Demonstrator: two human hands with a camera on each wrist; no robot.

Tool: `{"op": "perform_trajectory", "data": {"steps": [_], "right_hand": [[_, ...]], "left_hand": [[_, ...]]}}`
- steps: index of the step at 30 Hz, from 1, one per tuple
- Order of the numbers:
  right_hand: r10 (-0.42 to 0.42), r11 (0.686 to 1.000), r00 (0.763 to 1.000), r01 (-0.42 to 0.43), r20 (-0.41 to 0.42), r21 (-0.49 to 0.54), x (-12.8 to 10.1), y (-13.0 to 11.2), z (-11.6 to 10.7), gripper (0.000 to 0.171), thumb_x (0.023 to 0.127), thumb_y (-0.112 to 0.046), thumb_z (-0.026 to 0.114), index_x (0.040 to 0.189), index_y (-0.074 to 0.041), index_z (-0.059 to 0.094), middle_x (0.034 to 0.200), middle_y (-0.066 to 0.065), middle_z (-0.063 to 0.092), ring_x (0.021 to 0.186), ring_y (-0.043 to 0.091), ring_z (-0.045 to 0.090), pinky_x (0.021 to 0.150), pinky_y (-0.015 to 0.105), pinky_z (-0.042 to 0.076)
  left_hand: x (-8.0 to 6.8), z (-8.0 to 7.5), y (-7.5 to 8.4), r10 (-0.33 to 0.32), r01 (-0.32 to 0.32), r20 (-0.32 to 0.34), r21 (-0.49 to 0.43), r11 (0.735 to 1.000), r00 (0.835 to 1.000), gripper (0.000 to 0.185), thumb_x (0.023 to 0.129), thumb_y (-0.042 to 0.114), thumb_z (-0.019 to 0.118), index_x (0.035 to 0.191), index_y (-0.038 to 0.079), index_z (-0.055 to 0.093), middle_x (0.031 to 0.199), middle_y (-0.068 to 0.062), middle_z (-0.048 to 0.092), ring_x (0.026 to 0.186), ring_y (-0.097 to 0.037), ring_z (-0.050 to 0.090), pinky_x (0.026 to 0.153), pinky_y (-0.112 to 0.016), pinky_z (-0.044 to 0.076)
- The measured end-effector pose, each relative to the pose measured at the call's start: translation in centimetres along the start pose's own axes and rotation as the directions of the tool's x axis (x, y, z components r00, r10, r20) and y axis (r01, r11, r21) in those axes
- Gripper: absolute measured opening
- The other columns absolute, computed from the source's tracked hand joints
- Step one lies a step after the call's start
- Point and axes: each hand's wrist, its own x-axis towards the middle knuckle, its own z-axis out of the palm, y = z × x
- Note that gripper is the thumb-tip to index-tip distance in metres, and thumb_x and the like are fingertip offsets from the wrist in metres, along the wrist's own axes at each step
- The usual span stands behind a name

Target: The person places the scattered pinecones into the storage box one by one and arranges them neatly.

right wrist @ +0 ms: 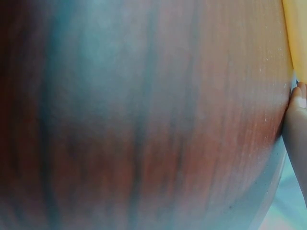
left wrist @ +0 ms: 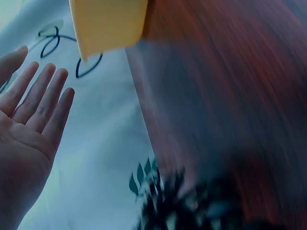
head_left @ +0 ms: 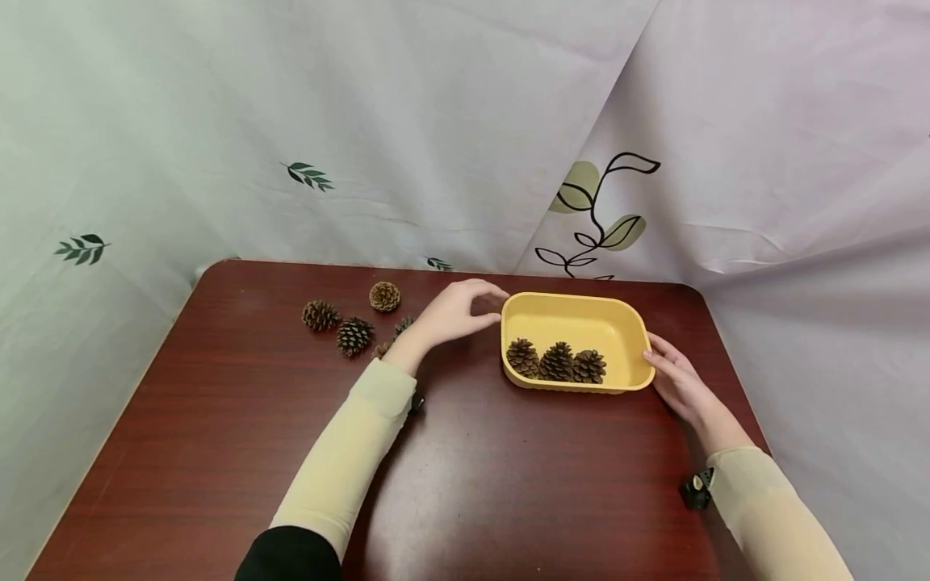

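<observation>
A yellow box [head_left: 567, 305] stands on the table with several brown pine cones [head_left: 557, 362] along its near side. My left hand [head_left: 459, 311] is at the box's left end, its fingertips close to the wall. In the left wrist view the fingers [left wrist: 48, 91] are straight, with a gap to the box [left wrist: 110, 24]. My right hand [head_left: 681, 379] holds the box's right end, the thumb over the rim and the other fingers along the outside. Only a sliver of the right hand [right wrist: 296, 120] shows in the right wrist view.
More pine cones [head_left: 355, 336] lie on the left of the dark red-brown table [head_left: 523, 468], some partly hidden behind the left forearm. A pale cloth with leaf prints [head_left: 407, 129] hangs behind the table's back edge.
</observation>
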Motion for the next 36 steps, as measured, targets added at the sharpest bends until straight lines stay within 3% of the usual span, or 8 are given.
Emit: {"op": "perform_trajectory", "data": {"steps": [9,18,27,36], "right_hand": [[0.007,1.0,1.0,-0.007,-0.013,-0.02,0.0,0.2,-0.3,0.042,0.112,0.0,0.037,0.137,-0.024,0.061,0.134,-0.013,0.07,0.121,0.0,0.066,0.097,0.014,0.055],[0.03,1.0,0.999,-0.03,-0.032,-0.008,0.0,-0.1,-0.2,0.041,0.112,0.0,0.037,0.135,-0.024,0.06,0.131,-0.014,0.069,0.119,-0.001,0.066,0.098,0.014,0.055],[0.013,1.0,1.0,-0.013,-0.001,-0.014,0.2,-0.1,-0.2,0.045,0.112,0.002,0.035,0.136,-0.025,0.062,0.131,-0.014,0.071,0.118,-0.001,0.067,0.096,0.014,0.056],[0.005,1.0,1.0,-0.004,0.009,-0.018,0.3,0.0,-0.4,0.044,0.112,0.001,0.035,0.138,-0.024,0.06,0.132,-0.013,0.07,0.118,0.0,0.067,0.097,0.015,0.056]], "left_hand": [[-2.4,-2.6,-1.9,-0.067,0.067,-0.031,-0.001,0.998,0.997,0.037,0.098,0.015,0.076,0.134,0.005,0.071,0.135,-0.012,0.073,0.126,-0.029,0.069,0.113,-0.046,0.054],[-5.0,-4.4,-3.4,-0.137,0.137,-0.02,0.008,0.99,0.99,0.038,0.1,0.013,0.074,0.136,0.002,0.069,0.138,-0.015,0.07,0.132,-0.034,0.065,0.115,-0.051,0.052],[-7.0,-5.2,-4.8,-0.194,0.193,0.006,0.042,0.98,0.981,0.04,0.101,0.015,0.073,0.139,0.002,0.067,0.144,-0.017,0.066,0.139,-0.038,0.058,0.119,-0.055,0.048],[-8.2,-5.6,-5.8,-0.184,0.183,0.004,0.098,0.978,0.983,0.04,0.098,0.016,0.077,0.135,0.003,0.07,0.14,-0.018,0.068,0.137,-0.038,0.06,0.119,-0.055,0.048]]}}
